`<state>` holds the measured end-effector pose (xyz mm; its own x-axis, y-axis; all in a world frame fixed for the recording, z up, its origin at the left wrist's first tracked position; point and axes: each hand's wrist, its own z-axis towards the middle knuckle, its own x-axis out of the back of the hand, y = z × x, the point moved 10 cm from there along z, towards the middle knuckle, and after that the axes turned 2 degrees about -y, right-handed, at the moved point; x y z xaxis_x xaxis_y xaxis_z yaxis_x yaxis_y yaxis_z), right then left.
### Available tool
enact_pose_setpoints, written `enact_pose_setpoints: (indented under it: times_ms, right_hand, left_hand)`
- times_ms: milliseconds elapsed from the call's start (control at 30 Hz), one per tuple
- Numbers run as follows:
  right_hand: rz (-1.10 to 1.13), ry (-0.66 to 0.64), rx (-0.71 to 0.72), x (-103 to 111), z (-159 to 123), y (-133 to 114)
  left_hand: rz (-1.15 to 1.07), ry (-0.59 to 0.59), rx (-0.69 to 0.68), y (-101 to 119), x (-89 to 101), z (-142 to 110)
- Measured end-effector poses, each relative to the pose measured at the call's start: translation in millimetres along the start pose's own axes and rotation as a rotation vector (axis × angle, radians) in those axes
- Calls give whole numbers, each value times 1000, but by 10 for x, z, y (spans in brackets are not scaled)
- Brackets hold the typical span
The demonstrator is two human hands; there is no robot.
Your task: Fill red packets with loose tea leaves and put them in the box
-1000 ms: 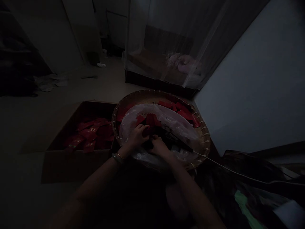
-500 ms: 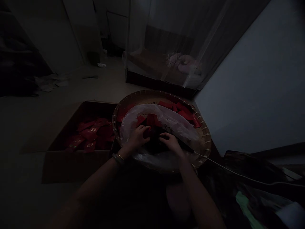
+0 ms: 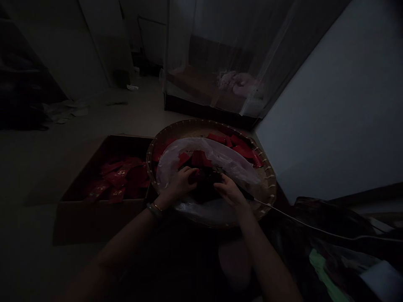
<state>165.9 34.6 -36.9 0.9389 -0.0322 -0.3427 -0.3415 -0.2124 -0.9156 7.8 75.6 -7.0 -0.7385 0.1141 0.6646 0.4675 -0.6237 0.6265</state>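
Observation:
A round woven bamboo tray (image 3: pixel 271 184) stands before me, with an open clear plastic bag (image 3: pixel 217 151) spread in it. Inside the bag lies a dark mass (image 3: pixel 206 193), too dim to identify, and several red packets (image 3: pixel 200 159) rest at its far side. My left hand (image 3: pixel 181 184) is over the bag's left part, its fingers closed on a small red packet (image 3: pixel 195 173). Across from it, my right hand (image 3: pixel 232 191) has thumb and fingers pinched at the dark mass. What it holds is lost in shadow.
Left of the tray is an open cardboard box (image 3: pixel 100 201) of red packets with gold print. More red packets (image 3: pixel 242 149) lie along the tray's far right. A white cord (image 3: pixel 292 219) runs rightward. A wall (image 3: pixel 327 105) and netted bed (image 3: pixel 214 84) stand beyond.
My right hand has shifted slightly right and its fingers have drawn together at the dark mass. My left hand stays nearly in place with the red packet. The view has moved slightly.

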Motion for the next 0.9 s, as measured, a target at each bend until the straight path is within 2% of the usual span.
enact_pose_setpoints:
  times_ms: [167,300,400,600,767,900]
  right_hand:
    - [-102,75,23,25,-20,-52]
    - [-88,93,-18,33,-26,-24]
    - [-158,105,-34,59,-22,-30]
    - [-313,109,23,80,17,-171]
    - [-448,5,34,-127,28,-327]
    - [-691,-64,38,-316,67,-419]
  left_hand:
    - [-15,-6,1,12,-5,-6]
    - [-15,-14,-6,7,-20,-6]
    - [1,-16,-7,0,-30,-4]
    - [6,-40,4,59,-23,6]
    - [11,-53,-8,99,-43,8]
    - [15,-59,-12,90,-74,-2]
